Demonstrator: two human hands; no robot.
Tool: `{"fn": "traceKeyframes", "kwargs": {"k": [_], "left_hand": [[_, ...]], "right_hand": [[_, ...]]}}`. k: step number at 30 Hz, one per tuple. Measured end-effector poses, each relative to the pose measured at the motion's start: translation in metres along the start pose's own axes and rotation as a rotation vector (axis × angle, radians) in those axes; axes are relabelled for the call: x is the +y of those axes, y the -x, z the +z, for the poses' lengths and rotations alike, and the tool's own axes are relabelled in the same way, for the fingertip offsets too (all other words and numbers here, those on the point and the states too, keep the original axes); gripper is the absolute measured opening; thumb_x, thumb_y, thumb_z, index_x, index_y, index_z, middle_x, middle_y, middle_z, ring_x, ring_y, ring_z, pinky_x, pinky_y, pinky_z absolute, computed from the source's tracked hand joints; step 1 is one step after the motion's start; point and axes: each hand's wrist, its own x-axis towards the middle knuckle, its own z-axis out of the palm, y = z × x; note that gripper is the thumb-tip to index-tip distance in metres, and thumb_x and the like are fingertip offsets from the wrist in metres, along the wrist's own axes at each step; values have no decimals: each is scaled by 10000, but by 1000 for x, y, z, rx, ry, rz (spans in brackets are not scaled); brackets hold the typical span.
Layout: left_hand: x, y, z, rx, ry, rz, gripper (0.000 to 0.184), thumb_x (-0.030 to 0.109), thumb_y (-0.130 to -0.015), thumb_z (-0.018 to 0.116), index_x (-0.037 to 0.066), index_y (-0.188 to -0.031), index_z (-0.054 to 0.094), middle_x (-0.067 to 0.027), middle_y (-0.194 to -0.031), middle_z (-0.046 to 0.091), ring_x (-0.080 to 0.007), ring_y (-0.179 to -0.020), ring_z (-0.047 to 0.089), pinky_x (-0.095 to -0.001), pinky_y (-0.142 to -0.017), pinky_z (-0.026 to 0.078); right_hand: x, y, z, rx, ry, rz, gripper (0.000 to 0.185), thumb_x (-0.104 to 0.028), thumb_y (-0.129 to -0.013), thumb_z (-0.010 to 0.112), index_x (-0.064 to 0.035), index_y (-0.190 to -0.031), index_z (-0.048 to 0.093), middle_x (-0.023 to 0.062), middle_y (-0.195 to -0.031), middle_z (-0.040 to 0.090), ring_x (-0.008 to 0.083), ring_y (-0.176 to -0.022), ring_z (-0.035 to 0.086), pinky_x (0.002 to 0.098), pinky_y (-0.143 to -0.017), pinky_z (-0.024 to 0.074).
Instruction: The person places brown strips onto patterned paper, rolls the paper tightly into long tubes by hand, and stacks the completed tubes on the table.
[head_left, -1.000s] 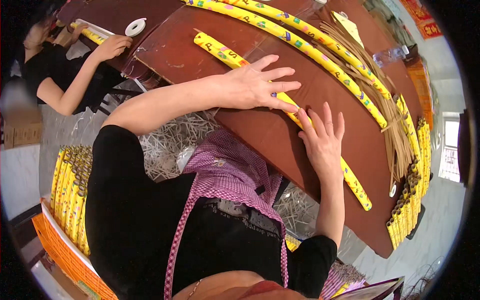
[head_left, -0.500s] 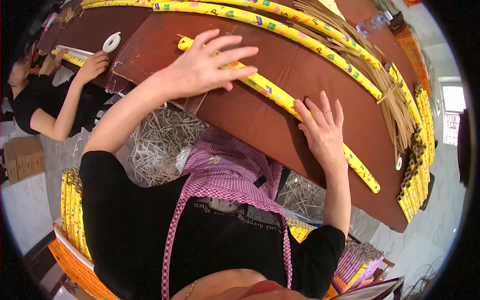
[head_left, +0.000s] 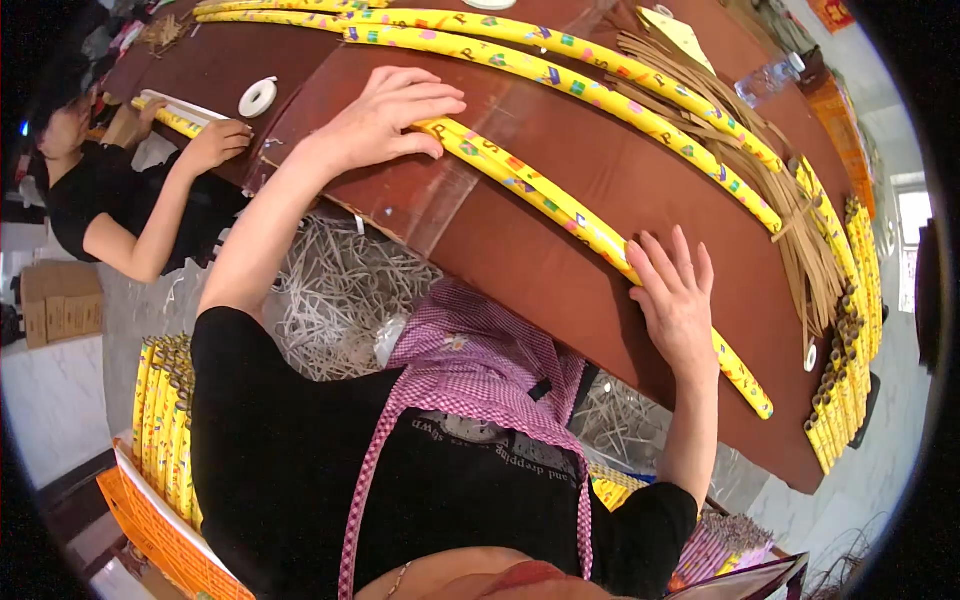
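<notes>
A long yellow printed paper roll [head_left: 560,205] lies slantwise on the brown tabletop, with a lengthwise edge showing along its upper part. My left hand [head_left: 390,115] is at its upper left end, palm down and fingers stretched out; that end is hidden beneath it. Farther down the same roll my right hand [head_left: 675,300] rests with fingers spread, their tips on the paper. Neither hand grips it. The roll's lower right end [head_left: 765,408] sticks out past my right wrist. Two more yellow printed lengths [head_left: 600,92] run across the table beyond my hands.
Brown paper strips [head_left: 800,260] and a stack of yellow rolls [head_left: 840,390] lie at right. A plastic bottle [head_left: 770,80] lies at the back. A white tape roll [head_left: 258,97] sits near a co-worker [head_left: 140,210] at left. Shredded paper [head_left: 335,300] covers the floor below.
My left hand has slid left along the paper roll to its upper end. My right hand stays on the lower part. The whole view has shifted slightly.
</notes>
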Motion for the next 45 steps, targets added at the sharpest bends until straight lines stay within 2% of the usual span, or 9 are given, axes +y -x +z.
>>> {"fn": "traceKeyframes", "kwargs": {"k": [10, 15, 18, 22, 29, 35, 42, 44, 45], "left_hand": [[-9, 13, 7, 75, 84, -2, 378, 183, -837, 740, 100, -1204, 705, -36, -1228, 682, -256, -1222, 539, -398, -1057, 361], [-7, 11, 9, 71, 100, -13, 387, 181, -835, 739, 130, -1217, 704, -28, -1203, 685, -241, -1179, 543, -388, -1036, 365], [-10, 10, 14, 82, 109, -5, 391, 177, -840, 735, 128, -1226, 700, -30, -1206, 685, -239, -1180, 541, -388, -1038, 365], [-8, 11, 13, 78, 90, -27, 395, 178, -841, 736, 137, -1232, 699, -21, -1209, 685, -235, -1180, 540, -387, -1040, 367], [-9, 13, 15, 72, 105, -41, 391, 203, -848, 724, 115, -1228, 697, -39, -1237, 685, -262, -1194, 550, -395, -1039, 380], [-8, 13, 13, 67, 106, -38, 379, 201, -852, 721, 115, -1220, 698, -33, -1239, 685, -256, -1197, 547, -395, -1040, 375], [-10, 14, 17, 83, 130, -30, 390, 191, -846, 718, 122, -1229, 694, -21, -1245, 679, -251, -1188, 549, -401, -1038, 375], [-11, 14, 18, 101, 135, -35, 392, 189, -845, 717, 120, -1230, 694, -20, -1241, 680, -250, -1186, 549, -402, -1038, 376], [-10, 14, 20, 105, 147, -30, 394, 186, -844, 717, 118, -1231, 694, -19, -1237, 681, -248, -1184, 550, -403, -1038, 376]], "right_hand": [[-1, 1, -3, -59, -1, 58, 612, -136, -832, 710, -173, -1415, 528, 56, -1459, 517, 339, -1436, 359, 556, -1180, 227], [6, -6, -5, -64, -117, 26, 847, -482, -792, 690, -139, -1508, 394, 74, -1515, 458, 359, -1465, 300, 561, -1190, 199], [-7, -31, -5, -19, -135, -3, 995, -582, -729, 661, -108, -1537, 326, 86, -1562, 388, 368, -1473, 273, 565, -1191, 195], [-23, -62, 3, -18, -109, -117, 993, -560, -747, 671, -90, -1540, 303, 83, -1587, 344, 371, -1476, 262, 569, -1187, 206], [-31, -68, 20, 13, 18, -125, 726, -289, -804, 756, -290, -1465, 455, 35, -1533, 419, 340, -1435, 343, 579, -1164, 254], [-34, -68, 20, 70, 74, -169, 614, -300, -843, 704, -355, -1423, 511, 54, -1497, 450, 348, -1402, 377, 611, -1133, 288], [-32, -63, 14, 44, 247, -300, 603, -298, -814, 732, -320, -1391, 556, 40, -1544, 405, 347, -1442, 326, 611, -1147, 262], [-34, -66, 5, 25, -47, -225, 682, -314, -774, 766, -271, -1414, 535, 35, -1561, 387, 346, -1460, 300, 611, -1157, 239], [-36, -71, -3, 17, -56, -240, 805, -320, -746, 778, -166, -1470, 460, 87, -1584, 346, 364, -1487, 245, 577, -1186, 185]]}}
